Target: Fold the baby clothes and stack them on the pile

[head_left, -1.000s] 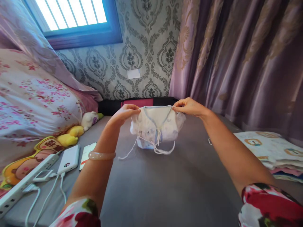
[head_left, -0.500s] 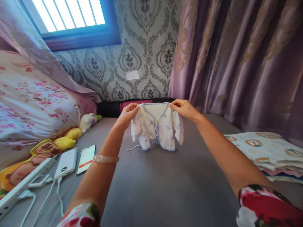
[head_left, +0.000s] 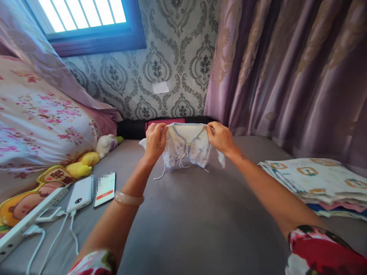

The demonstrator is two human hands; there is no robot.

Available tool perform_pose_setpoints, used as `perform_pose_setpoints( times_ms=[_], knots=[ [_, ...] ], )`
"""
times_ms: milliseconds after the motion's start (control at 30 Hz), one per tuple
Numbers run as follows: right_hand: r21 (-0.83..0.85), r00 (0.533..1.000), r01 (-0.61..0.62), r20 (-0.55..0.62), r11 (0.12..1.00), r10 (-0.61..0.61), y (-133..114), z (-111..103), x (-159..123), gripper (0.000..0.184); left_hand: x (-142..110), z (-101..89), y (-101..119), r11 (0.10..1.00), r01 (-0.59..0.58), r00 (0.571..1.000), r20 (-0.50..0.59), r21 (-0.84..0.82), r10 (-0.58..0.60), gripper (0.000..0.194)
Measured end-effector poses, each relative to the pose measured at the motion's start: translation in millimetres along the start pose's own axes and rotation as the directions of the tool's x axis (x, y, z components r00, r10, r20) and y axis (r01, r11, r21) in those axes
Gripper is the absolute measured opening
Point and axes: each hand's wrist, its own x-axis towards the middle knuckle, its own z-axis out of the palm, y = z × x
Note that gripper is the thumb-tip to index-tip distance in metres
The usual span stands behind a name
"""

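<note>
A small white baby shirt (head_left: pixel 175 149) with blue edging, a faint print and thin tie strings hangs between my two hands. At its left shoulder, my left hand (head_left: pixel 156 139) pinches the cloth, fingers closed. My right hand (head_left: pixel 220 136) grips the opposite shoulder in the same way. The neckline is stretched nearly straight between them. Both sleeves are partly hidden behind my hands, and the lower hem hangs close to the grey bed sheet (head_left: pixel 183 217); I cannot tell whether it touches.
To the right lies a stack of folded cloths (head_left: pixel 321 175). On the left are a phone (head_left: pixel 105 191), a white power bank (head_left: pixel 81 193), a power strip (head_left: pixel 34 221) with cables, and plush toys (head_left: pixel 107 145). A dark roll (head_left: pixel 132 130) lies along the patterned wall.
The shirt's lower part has swung up and away, so it looks shorter. My hands have turned knuckles-up, still gripping the shoulders, and the sleeves now hang behind them.
</note>
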Motion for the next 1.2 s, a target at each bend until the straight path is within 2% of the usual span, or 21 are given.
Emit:
perform_pose_setpoints(
  times_ms=[100, 167, 233, 333, 400, 433, 467, 567, 633, 667, 700, 767, 900, 1100, 1200],
  knots=[
    [-0.066, 0.994, 0.066, -0.081, 0.996, -0.071, -14.3, -19.9, -6.1, 0.026, -4.2, -23.8, 18.7, 0.989, -0.093, 0.994, -0.052, 0.114, 0.100, 0.021],
    [-0.084, 0.989, 0.111, -0.088, 0.990, -0.118, -26.0, -38.5, -4.2, 0.026, -1.7, -43.7, 33.7, 0.978, -0.114, 0.988, -0.082, 0.176, 0.130, 0.021],
    [-0.099, 0.989, 0.133, -0.048, 0.986, -0.139, -36.5, -56.0, 1.4, 0.025, 4.8, -61.2, 44.6, 0.968, -0.114, 0.985, -0.099, 0.225, 0.139, 0.022],
    [-0.139, 0.995, 0.084, 0.070, 0.987, -0.075, -41.7, -65.7, 9.5, 0.025, 13.3, -69.0, 41.5, 0.963, -0.081, 0.996, 0.000, 0.256, 0.084, 0.023],
    [-0.185, 0.976, 0.028, 0.219, 0.982, 0.013, -34.3, -55.2, 9.9, 0.026, 11.1, -56.0, 25.4, 0.958, -0.045, 0.989, 0.149, 0.283, 0.002, 0.023],
    [-0.212, 0.948, 0.006, 0.311, 0.977, 0.061, -27.5, -45.2, 7.6, 0.026, 6.4, -44.4, 14.9, 0.952, -0.026, 0.970, 0.239, 0.304, -0.050, 0.023],
    [-0.236, 0.905, -0.003, 0.413, 0.972, 0.103, -19.4, -32.6, 3.5, 0.025, -0.7, -30.1, 3.9, 0.947, -0.010, 0.934, 0.341, 0.322, -0.106, 0.023],
    [-0.289, 0.736, 0.001, 0.648, 0.957, 0.195, 7.8, 11.6, -18.4, 0.027, -33.2, 18.7, -24.5, 0.928, 0.048, 0.757, 0.592, 0.371, -0.276, 0.023],
    [-0.301, 0.656, 0.006, 0.721, 0.953, 0.224, 22.7, 39.0, -37.4, 0.030, -58.0, 47.4, -36.2, 0.913, 0.086, 0.672, 0.654, 0.398, -0.348, 0.024],
    [-0.315, 0.632, 0.007, 0.737, 0.949, 0.240, 28.5, 50.7, -46.8, 0.031, -69.5, 58.7, -40.0, 0.913, 0.099, 0.658, 0.662, 0.396, -0.359, 0.025],
    [-0.321, 0.621, 0.013, 0.745, 0.947, 0.244, 33.2, 60.7, -55.8, 0.032, -79.7, 67.9, -42.9, 0.911, 0.112, 0.649, 0.665, 0.397, -0.369, 0.026],
    [-0.325, 0.629, 0.030, 0.741, 0.945, 0.234, 40.1, 76.1, -71.1, 0.032, -95.4, 80.3, -47.1, 0.911, 0.121, 0.651, 0.661, 0.394, -0.372, 0.029],
    [-0.328, 0.658, 0.087, 0.728, 0.941, 0.193, 49.4, 93.5, -90.2, 0.032, -110.6, 91.2, -55.0, 0.915, 0.104, 0.654, 0.666, 0.391, -0.359, 0.030],
    [-0.341, 0.655, 0.123, 0.733, 0.932, 0.182, 54.5, 105.9, -95.8, 0.034, -113.5, 101.7, -64.7, 0.901, 0.098, 0.529, 0.745, 0.422, -0.406, 0.028],
    [-0.315, 0.650, 0.104, 0.739, 0.943, 0.176, 51.7, 110.7, -93.0, 0.032, -111.7, 107.6, -63.7, 0.910, 0.066, 0.533, 0.756, 0.409, -0.379, 0.028]
  ],
)
